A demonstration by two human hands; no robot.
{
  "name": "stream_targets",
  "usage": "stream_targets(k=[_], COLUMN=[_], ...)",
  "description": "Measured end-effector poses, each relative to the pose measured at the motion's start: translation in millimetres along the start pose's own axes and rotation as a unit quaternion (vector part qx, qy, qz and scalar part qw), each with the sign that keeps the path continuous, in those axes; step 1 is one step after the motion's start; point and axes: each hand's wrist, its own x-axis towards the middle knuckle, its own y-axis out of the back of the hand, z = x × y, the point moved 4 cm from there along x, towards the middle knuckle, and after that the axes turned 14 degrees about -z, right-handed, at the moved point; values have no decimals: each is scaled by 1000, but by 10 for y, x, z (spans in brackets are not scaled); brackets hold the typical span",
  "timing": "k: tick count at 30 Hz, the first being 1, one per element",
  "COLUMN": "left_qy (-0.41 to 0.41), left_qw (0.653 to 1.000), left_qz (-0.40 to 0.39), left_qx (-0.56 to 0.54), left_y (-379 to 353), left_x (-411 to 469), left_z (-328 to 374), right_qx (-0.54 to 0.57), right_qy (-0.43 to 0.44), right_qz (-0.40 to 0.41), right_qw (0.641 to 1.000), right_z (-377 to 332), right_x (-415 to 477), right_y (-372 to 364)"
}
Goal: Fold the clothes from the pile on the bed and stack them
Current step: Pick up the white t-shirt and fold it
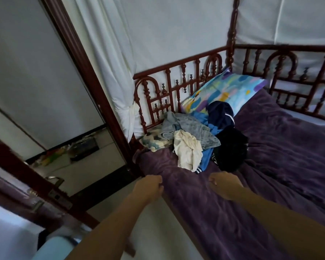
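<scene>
Head view, so starting at the hands: left hand [151, 186] and right hand [223, 186] are both stretched out ahead with the fingers curled in, and neither has anything in it. The left one hangs by the bed's near corner, the right one is over the purple blanket. Both are near the pile [195, 136] but not touching it.

The pile is a loose heap at the head of the bed [270, 147], right up against the wooden rail [176, 85] and partly on the pillow [231, 89]. A cream top [188, 152] sits on the near side, closest to the hands, draped over a grey piece [191, 126] and a blue one [206, 160]. A black item [231, 149] is on the right side of the heap, and something navy [220, 113] lies further back. No folded stack anywhere that I can see.

So my read is we're at the very start, reaching for the first garment. The next move needs the fingers to open up and pinch one piece, probably the cream top since it's on top and nearest. It should be lifted clear without dragging the blue thing along, then spread on the bare blanket in front, where there looks to be room to fold.
</scene>
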Motion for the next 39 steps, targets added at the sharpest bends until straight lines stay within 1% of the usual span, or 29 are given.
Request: stream_targets(k=[4,9,12,17,20,24,31,34,36,39], left_qy=[6,-2,-18,-58,-69,-95,-78,-65,-58,-60], left_qw=[1000,998,996,992,987,983,972,970,969,967], left_qz=[-16,-60,-79,-109,-141,-153,-215,-229,-234,-243], left_qx=[-18,-31,-38,-42,-33,-44,-52,-49,-52,-45], left_y=[148,227,298,438,472,534,419,362,326,271], left_x=[463,1225,1701,2506,2881,3374,4147,4507,4727,4937], left_z=[-400,-961,-1280,-1710,-1768,-1732,-1764,-1816,-1841,-1844], right_qx=[7,24,48,106,138,150,182,169,163,210], right_qy=[-17,-56,-107,-189,-209,-231,-266,-271,-275,-268], right_qz=[-41,-55,-77,-86,-114,-127,-82,-59,-81,-115], right_qw=[999,997,990,973,961,953,943,946,944,933], right_z=[-78,-106,-62,-13,-18,195,708,860,912,876], right_x=[600,1399,1868,2552,2779,3184,4349,4908,5206,5390], right_y=[103,119,56,-34,-154,-180,-40,13,-41,-224])
